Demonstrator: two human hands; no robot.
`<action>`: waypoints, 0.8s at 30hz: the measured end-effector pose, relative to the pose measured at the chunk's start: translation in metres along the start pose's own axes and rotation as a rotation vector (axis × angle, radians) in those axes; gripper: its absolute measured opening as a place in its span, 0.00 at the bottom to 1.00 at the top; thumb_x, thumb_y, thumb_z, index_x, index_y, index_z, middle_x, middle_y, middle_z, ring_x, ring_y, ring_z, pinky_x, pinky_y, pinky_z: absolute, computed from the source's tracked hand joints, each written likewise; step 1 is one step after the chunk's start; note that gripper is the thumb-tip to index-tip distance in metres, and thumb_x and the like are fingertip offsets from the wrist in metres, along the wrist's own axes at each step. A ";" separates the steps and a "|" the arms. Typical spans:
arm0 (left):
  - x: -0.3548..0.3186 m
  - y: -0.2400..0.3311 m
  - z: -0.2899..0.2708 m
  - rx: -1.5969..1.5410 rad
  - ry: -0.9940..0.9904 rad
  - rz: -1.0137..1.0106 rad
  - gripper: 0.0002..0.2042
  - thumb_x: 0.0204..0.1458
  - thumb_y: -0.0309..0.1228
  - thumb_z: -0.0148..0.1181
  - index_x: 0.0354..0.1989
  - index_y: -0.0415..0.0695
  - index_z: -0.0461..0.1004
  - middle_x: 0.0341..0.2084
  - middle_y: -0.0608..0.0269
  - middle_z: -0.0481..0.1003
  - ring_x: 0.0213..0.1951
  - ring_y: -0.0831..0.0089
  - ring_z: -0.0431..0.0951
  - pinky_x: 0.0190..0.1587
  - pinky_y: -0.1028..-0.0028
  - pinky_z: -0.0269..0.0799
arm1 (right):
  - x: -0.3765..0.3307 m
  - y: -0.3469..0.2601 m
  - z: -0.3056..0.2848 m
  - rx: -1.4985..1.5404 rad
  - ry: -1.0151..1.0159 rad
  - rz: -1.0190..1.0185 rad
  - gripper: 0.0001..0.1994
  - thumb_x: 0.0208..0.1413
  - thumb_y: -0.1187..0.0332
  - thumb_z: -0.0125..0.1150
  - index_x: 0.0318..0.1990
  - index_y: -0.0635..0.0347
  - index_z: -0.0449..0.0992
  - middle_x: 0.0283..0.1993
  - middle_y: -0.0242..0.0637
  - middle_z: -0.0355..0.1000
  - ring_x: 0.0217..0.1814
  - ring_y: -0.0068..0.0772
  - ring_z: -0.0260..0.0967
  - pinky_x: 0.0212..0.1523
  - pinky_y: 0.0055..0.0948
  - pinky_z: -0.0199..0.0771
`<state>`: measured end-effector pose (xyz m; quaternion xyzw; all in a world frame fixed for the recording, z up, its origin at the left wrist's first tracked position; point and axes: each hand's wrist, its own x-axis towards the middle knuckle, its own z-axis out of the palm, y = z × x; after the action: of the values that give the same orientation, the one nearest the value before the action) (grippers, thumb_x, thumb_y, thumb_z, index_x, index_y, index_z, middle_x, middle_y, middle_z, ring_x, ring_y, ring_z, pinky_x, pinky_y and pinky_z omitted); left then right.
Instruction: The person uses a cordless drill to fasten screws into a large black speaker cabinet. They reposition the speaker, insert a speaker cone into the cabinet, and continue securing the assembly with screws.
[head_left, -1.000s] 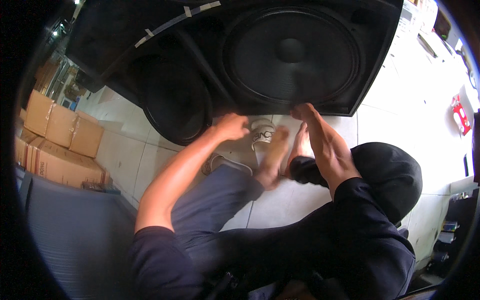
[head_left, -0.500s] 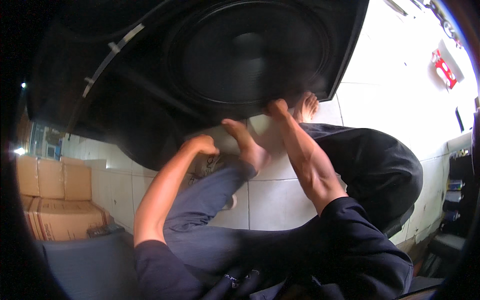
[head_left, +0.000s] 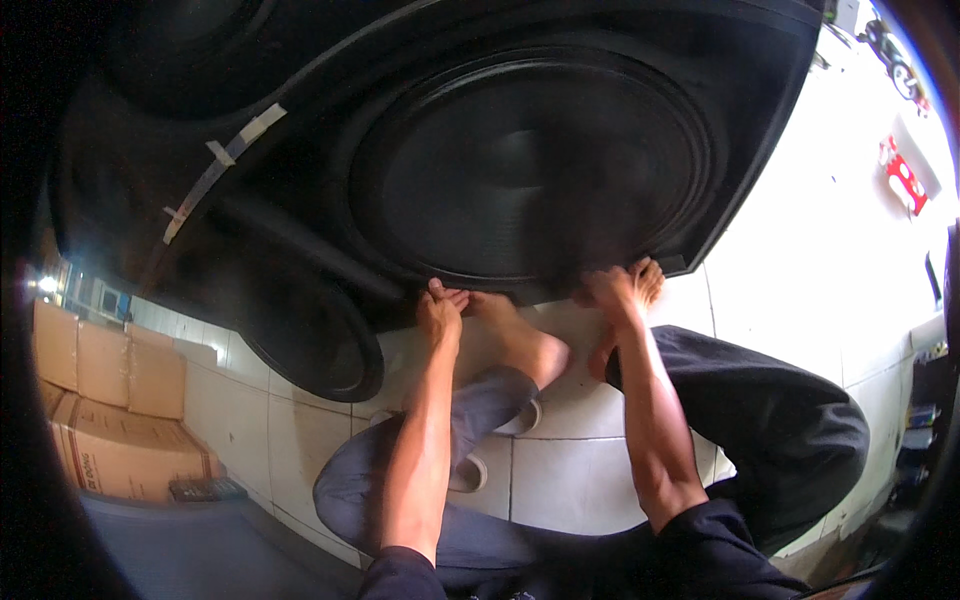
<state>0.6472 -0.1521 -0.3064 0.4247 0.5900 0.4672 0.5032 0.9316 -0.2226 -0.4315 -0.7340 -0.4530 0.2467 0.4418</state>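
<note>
The large black speaker cabinet (head_left: pixel 300 200) stands tilted on the white tiled floor (head_left: pixel 560 470) and fills the upper part of the view. Its round woofer cone (head_left: pixel 530 170) faces the camera. A strip of pale tape (head_left: pixel 215 170) lies across the cabinet left of the cone.

The left hand (head_left: pixel 440 315) is at the cabinet's lower edge, below and left of the cone. Its fingers (head_left: pixel 448 297) are curled up against the rim; whether they hook under it cannot be told. The right hand (head_left: pixel 610 290) is at the same lower edge, below and right of the cone, fingers bent over the edge, apparently gripping it.

Two bare feet rest against the lower edge: one (head_left: pixel 520 340) between the hands, one (head_left: pixel 640 290) just behind the right hand. Brown cardboard boxes (head_left: pixel 110 410) are stacked well left of the cabinet.
</note>
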 end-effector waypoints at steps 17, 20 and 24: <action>0.007 -0.010 -0.001 0.145 0.069 0.084 0.23 0.63 0.39 0.34 0.32 0.27 0.65 0.26 0.44 0.75 0.30 0.62 0.80 0.35 0.70 0.77 | -0.011 -0.111 -0.111 -0.183 0.390 0.269 0.16 0.36 0.67 0.54 0.29 0.75 0.72 0.30 0.65 0.70 0.34 0.61 0.71 0.36 0.45 0.70; 0.003 -0.009 0.006 0.149 0.098 0.096 0.23 0.63 0.40 0.33 0.31 0.28 0.66 0.26 0.46 0.75 0.29 0.62 0.80 0.34 0.70 0.77 | -0.012 -0.101 -0.114 -0.224 0.465 0.290 0.16 0.36 0.67 0.52 0.30 0.75 0.72 0.29 0.66 0.70 0.34 0.62 0.71 0.38 0.47 0.70; 0.007 -0.016 0.001 0.190 0.074 0.120 0.28 0.63 0.43 0.32 0.32 0.23 0.66 0.29 0.40 0.74 0.31 0.57 0.79 0.36 0.67 0.79 | -0.014 -0.111 -0.112 -0.146 0.508 0.237 0.15 0.36 0.69 0.50 0.30 0.76 0.72 0.29 0.66 0.70 0.34 0.63 0.71 0.38 0.47 0.69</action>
<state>0.6465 -0.1487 -0.3239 0.4875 0.6233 0.4540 0.4096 0.9604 -0.2598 -0.2804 -0.8500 -0.2552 0.0714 0.4552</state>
